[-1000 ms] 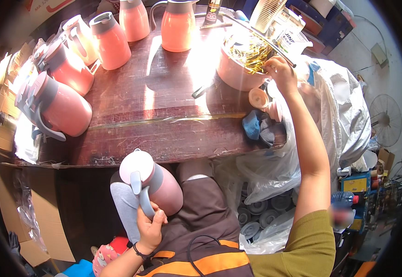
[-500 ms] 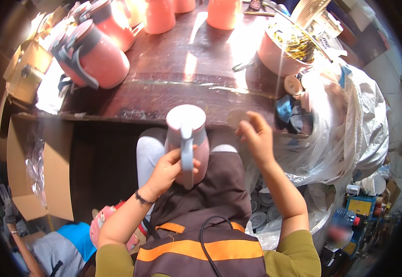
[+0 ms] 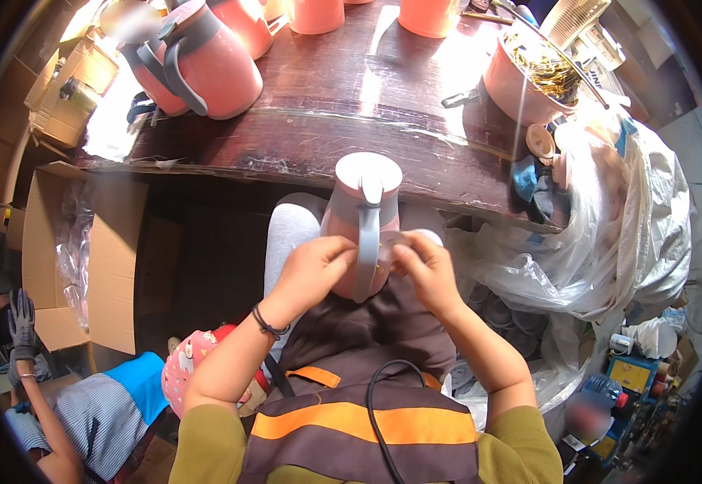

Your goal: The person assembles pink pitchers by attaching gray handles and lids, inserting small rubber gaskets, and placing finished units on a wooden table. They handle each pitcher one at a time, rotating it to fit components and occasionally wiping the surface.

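A pink vacuum jug (image 3: 339,214) with a grey collar, a grey handle and a white top stands upright on my lap, its handle toward me. My left hand (image 3: 316,270) is closed at the left side of the handle; whatever its fingertips pinch is hidden. On the handle's other side, my right hand (image 3: 427,273) pinches a thin, pale round tag (image 3: 391,241). A bit of gold cord shows close to its fingertips, by the handle. Several similar pink jugs (image 3: 220,68) stand on the dark wooden table (image 3: 318,137).
A pink tub (image 3: 520,89) of gold cords stands at the table's right, beside round lids (image 3: 539,141) and a large clear plastic bag (image 3: 609,234). An open cardboard box (image 3: 113,266) is at the left. Another person's gloved hand (image 3: 22,323) shows at the far left.
My right hand has brought the round tag in from the right to the jug's handle. My left hand has let go of the handle and now pinches beside it. The view has shifted.
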The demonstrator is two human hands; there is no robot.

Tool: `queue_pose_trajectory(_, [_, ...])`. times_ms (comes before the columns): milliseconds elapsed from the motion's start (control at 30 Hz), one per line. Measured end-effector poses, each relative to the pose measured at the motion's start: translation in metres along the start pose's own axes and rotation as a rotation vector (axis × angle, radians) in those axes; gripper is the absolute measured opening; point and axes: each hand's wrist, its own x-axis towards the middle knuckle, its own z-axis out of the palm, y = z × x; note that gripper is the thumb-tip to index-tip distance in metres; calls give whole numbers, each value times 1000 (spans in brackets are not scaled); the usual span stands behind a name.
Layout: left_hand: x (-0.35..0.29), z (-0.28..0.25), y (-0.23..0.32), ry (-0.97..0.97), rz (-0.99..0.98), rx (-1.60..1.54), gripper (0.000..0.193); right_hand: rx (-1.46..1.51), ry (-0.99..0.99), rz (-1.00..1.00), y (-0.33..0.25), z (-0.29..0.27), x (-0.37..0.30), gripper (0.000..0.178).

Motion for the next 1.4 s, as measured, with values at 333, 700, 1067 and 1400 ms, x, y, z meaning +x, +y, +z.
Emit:
queue_pose_trajectory(333, [-28,-23,24,-91,263,-717,15,1090,-189,511,-25,26,-27,13])
queue_pose_trajectory(700, [-60,-20,19,-155,77,-734,41,578,-77,235,-12,74,-29,25])
queue_pose_trajectory(1067, [-50,-11,23,185,242,0,43,266,-50,-8,-1,59,-30,35])
queue_pose_trajectory(1400, [-50,-7,28,151,148,-73,44,407,-170,105,-12,61,-26,44])
